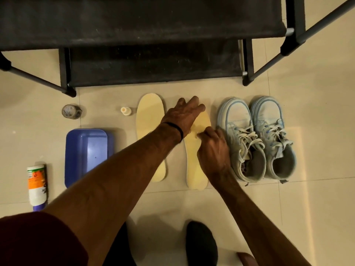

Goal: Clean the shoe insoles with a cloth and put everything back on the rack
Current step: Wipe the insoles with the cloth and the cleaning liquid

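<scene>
Slippage is the main risk here. The left hand (184,114) lies flat, fingers straight, pressing the toe end of the right insole (196,162) to the floor (317,208). The right hand (213,152) sits just behind those fingers, over the insole's middle, its fingers curled as if pinching something small. No cloth shows under them, so I cannot tell what they grip, if anything. If the rubbing runs toward the heel, only the toe is pinned, and the thin foam could buckle or skid on the smooth tile. The other insole (151,135) lies just left of the left fingers, partly under that forearm, and a sweep of the arm could drag it. The shoes (257,139) stand touching the right hand's outer side, so a wide stroke would knock them. A small bottle (125,110) stands left of the fingertips, beyond the other insole, easy to tip when reaching for the tub (86,152). The rack (153,62) waits beyond the fingertips.
</scene>
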